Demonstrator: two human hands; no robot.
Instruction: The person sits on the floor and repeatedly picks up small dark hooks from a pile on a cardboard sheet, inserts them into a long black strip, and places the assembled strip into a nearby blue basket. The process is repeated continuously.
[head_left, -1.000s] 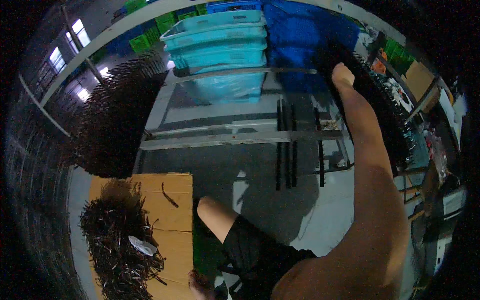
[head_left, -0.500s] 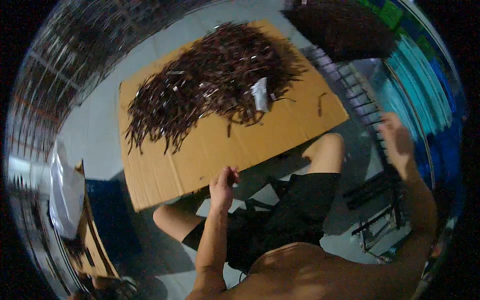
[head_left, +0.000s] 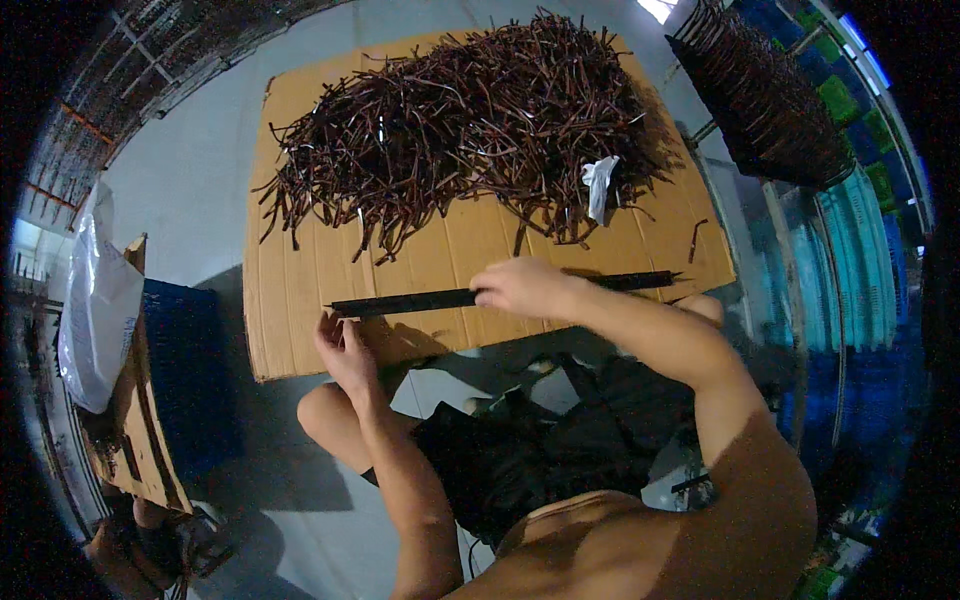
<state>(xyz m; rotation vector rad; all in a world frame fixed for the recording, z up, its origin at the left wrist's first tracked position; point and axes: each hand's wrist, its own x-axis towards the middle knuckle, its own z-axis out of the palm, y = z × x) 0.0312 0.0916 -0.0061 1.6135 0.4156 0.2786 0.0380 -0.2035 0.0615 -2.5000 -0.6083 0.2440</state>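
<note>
My right hand (head_left: 528,288) grips a long thin black bar (head_left: 420,299) near its middle and holds it level over the near part of a cardboard sheet (head_left: 300,280). My left hand (head_left: 345,345) rests by the bar's left end at the sheet's near edge, fingers loosely curled; whether it touches the bar is unclear. A large heap of dark brown curved strips (head_left: 460,130) covers the far half of the cardboard. A small white scrap (head_left: 600,185) lies on the heap's right side.
A rack packed with dark strips (head_left: 760,90) stands at the far right, with a metal frame and teal crates (head_left: 860,270) beside it. At the left a white plastic bag (head_left: 95,300) lies on a box next to a dark blue crate (head_left: 185,370). Grey floor surrounds the cardboard.
The view swung from the metal rack down to the cardboard. My right hand, earlier stretched toward the rack, has come over the sheet holding the black bar. My left hand has moved up to the bar's left end.
</note>
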